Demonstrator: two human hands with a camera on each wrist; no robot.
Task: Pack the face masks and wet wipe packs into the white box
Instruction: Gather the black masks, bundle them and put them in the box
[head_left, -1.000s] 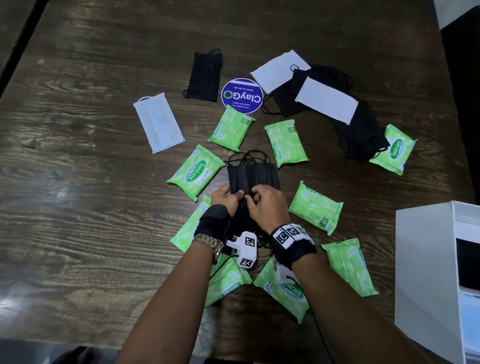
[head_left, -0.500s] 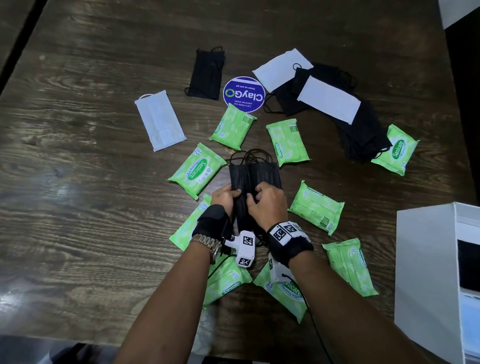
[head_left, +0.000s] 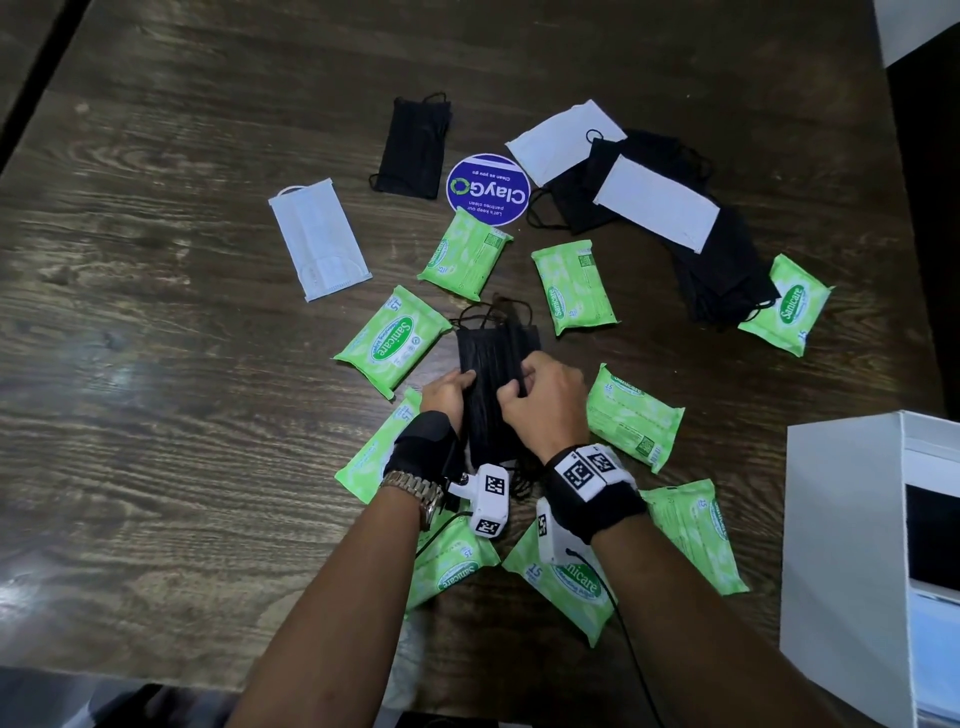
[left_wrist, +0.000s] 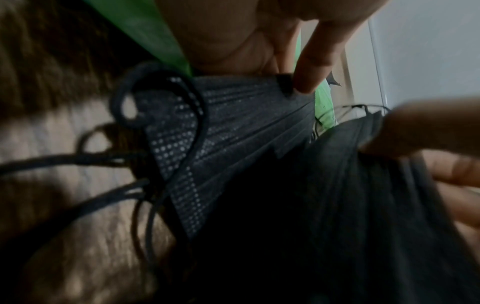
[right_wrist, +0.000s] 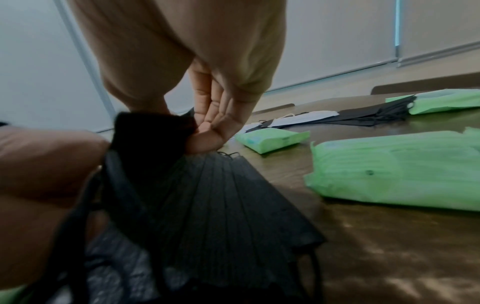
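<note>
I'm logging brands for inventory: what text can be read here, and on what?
"ClayGo": round blue sticker, upside down to the camera; its smaller lines are too small to read.
"Sanicare": green wipe pack, likewise on several other packs.
"15": same pack's corner.
Wrist tags: square codes, no words.

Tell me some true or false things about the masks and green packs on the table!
1. Both hands hold a stack of black masks. True.
2. The white box sits at the far left of the table. False: it is at the right edge.
3. A white mask lies alone at the left. True.
4. The round sticker is red. False: it is blue.
5. The left hand holds a green wipe pack. False: it grips the black masks.
</note>
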